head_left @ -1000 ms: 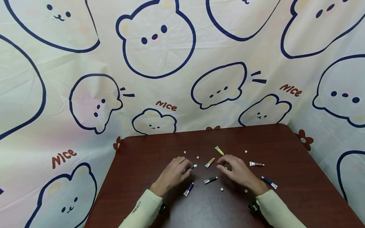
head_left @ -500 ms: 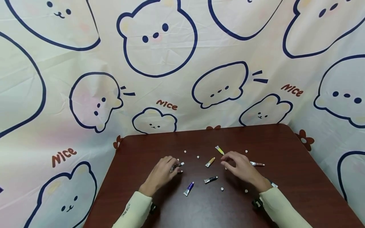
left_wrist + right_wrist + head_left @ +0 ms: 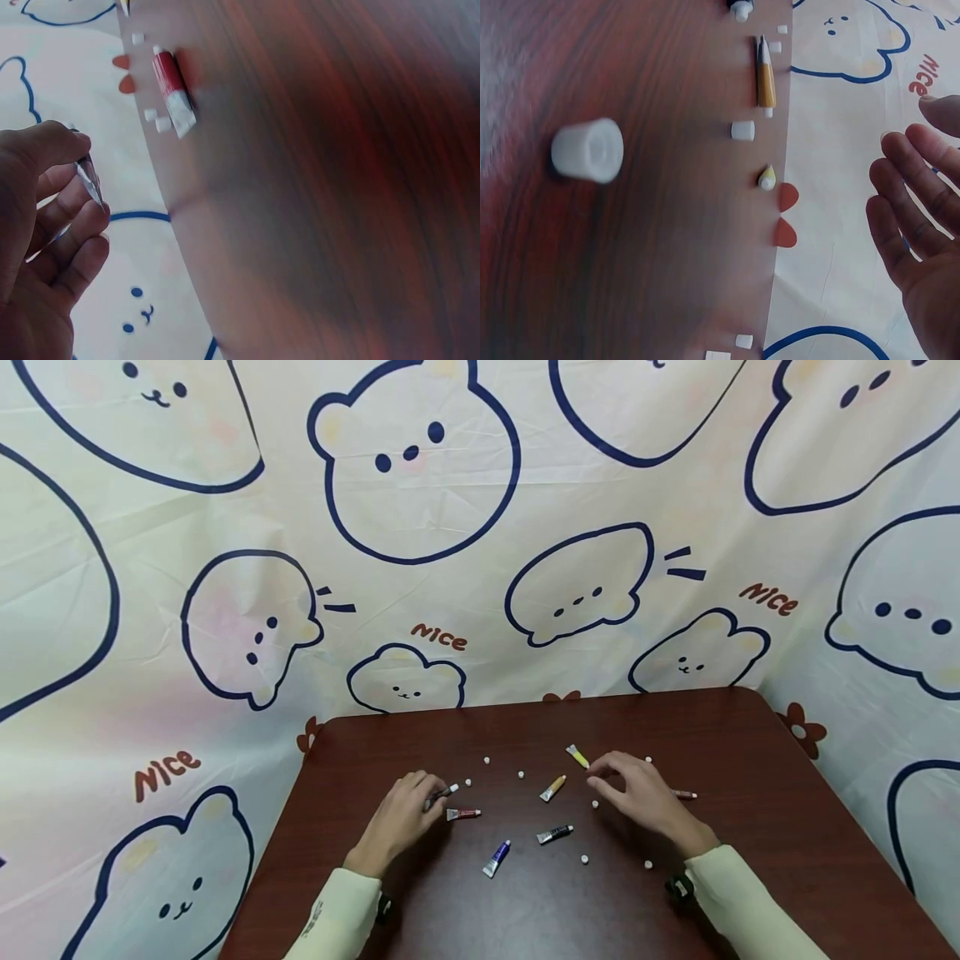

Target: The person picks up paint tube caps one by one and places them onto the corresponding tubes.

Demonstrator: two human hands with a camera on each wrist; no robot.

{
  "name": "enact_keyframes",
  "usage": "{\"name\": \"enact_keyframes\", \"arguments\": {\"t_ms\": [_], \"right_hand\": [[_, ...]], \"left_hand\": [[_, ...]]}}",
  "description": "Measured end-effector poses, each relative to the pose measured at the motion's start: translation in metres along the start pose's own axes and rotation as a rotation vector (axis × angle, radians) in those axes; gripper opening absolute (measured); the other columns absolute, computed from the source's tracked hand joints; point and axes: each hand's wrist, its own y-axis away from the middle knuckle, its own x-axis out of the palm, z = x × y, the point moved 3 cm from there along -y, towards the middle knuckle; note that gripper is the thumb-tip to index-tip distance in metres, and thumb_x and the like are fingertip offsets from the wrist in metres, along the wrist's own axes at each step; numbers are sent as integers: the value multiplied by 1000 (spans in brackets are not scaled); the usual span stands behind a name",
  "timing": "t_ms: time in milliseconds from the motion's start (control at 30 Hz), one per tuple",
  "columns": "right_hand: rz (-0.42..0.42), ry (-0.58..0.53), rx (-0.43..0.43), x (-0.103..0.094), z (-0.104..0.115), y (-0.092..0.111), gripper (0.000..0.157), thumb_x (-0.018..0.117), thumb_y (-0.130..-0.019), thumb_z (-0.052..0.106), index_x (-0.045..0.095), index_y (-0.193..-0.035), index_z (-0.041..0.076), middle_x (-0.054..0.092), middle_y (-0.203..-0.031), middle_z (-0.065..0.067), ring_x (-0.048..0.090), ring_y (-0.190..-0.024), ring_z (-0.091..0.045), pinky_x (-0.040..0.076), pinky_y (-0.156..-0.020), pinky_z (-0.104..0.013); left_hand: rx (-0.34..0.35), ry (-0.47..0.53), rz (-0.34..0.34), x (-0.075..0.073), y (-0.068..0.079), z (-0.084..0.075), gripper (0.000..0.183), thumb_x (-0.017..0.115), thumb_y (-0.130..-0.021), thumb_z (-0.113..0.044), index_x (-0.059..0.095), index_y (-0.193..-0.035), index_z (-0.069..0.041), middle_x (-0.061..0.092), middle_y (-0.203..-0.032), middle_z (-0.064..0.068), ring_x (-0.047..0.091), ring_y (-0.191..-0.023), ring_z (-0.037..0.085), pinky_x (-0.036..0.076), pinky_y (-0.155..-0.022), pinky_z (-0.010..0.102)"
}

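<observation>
Pinching a slim tube (image 3: 451, 790), your left hand (image 3: 397, 820) could knock the red tube (image 3: 462, 814) at its right by dipping; your right hand (image 3: 647, 802) hovers relaxed, empty.

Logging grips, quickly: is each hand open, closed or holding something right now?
Left hand: holding a small tube.
Right hand: open, fingers relaxed, holding nothing.
</observation>
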Motion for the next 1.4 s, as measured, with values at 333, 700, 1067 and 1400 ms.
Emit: {"name": "enact_keyframes", "arguments": {"t_ms": [333,700,1067,1400], "right_hand": [[-12,27,37,-16,-16,-6,13,79,-102,24,77,-113,17,74,-107,7,72,-97,-12,62,-85,-49],[-22,58,98,-36,-38,-9,14,78,-104,24,77,-115,17,75,-110,2,70,-95,-15,59,-80,-41],[11,63,127,-38,-58,-9,20,77,-104,25,76,-119,11,76,-110,-1,72,-96,-18,62,-83,-50],[29,97,133,-42,-71,-12,22,77,-104,25,75,-121,10,76,-115,-7,74,-101,-25,60,-85,-48]], "left_hand": [[-98,-6,11,-6,15,24,17,88,-91,-11,74,-101,-11,69,-93,1,61,-83,17,57,-79,44],[-185,-27,44,-7,32,40,17,88,-91,-11,74,-100,-11,68,-92,2,61,-82,18,56,-76,43],[-253,-20,94,-6,45,51,15,87,-92,-11,74,-101,-10,68,-93,3,61,-83,19,56,-78,47],[-274,-9,83,-10,51,59,14,87,-92,-9,74,-98,-10,66,-89,1,59,-79,16,54,-72,42]]}}
